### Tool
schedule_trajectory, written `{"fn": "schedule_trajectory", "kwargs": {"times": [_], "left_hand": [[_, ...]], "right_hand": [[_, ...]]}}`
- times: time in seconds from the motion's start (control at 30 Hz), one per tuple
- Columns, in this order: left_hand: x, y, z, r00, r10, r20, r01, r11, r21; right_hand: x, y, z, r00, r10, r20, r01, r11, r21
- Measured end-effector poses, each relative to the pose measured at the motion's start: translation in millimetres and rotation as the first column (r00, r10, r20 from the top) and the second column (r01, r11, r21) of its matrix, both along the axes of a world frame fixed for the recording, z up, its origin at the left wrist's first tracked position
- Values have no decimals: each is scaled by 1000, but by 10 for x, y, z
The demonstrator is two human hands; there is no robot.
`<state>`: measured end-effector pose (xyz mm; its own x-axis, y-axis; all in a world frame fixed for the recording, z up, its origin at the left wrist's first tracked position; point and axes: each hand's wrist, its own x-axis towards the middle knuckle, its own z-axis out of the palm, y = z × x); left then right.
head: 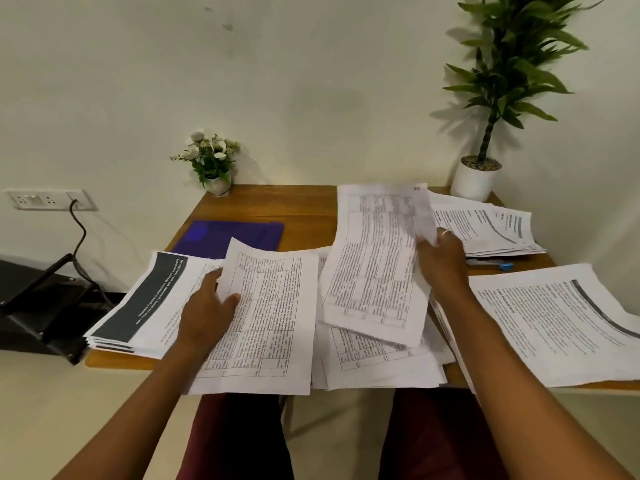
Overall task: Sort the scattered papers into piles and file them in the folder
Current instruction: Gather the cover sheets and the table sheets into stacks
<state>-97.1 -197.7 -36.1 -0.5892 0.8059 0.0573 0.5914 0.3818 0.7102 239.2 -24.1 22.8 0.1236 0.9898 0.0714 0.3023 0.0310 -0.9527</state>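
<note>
Head view: both hands hold printed sheets over a paper-strewn wooden table (270, 206).
The left hand (207, 308) grips a gridded sheet (270, 317) at lower centre, thumb on top. The right hand (443, 259) pinches a second sheet (374, 261), lifted at centre right. The blue folder (228, 237) lies flat at centre left, behind the papers.

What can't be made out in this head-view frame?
All in the head view.
- Left-hand sheet: print too small to read.
- Right-hand sheet: top corner motion-blurred.
- Blue folder: near edge hidden behind the dark-banded pile.
- Right pile: cut off by the frame edge.
- Blue object by the far pile: partly covered, unidentifiable.
</note>
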Motion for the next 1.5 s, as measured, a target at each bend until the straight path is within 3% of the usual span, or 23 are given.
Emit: {"fn": "schedule_trajectory", "kwargs": {"times": [0.13,0.23,0.3,0.47,0.77,0.97,1.2,1.5], "left_hand": [[47,-44,-53,999,11,-50,-10,1000,15],[50,-39,-41,999,9,-39,-8,1000,22],[38,-45,-43,999,13,-41,-12,1000,25],[20,-49,-51,997,8,-72,-7,1000,19],[9,-38,-91,999,27,-45,-26,999,26],[-37,-36,-134,995,24,-93,-23,1000,12],[-57,-41,-147,999,44,18,-45,997,65],[-37,-60,-111,999,34,38,-38,993,110]], "right_hand": [[22,54,6,965,-58,-257,45,998,-54],[-13,20,-1,945,-36,-325,-3,993,-119],[-84,-3,-32,956,27,-293,-69,989,-132],[-209,-21,-63,950,-9,-312,-21,996,-92],[-248,-85,-333,984,160,-76,-172,969,-178],[-218,-130,-458,982,178,-68,-189,958,-218],[-160,-168,-558,986,158,-52,-166,949,-268],[-165,-199,-574,979,198,-45,-202,946,-253]]}}
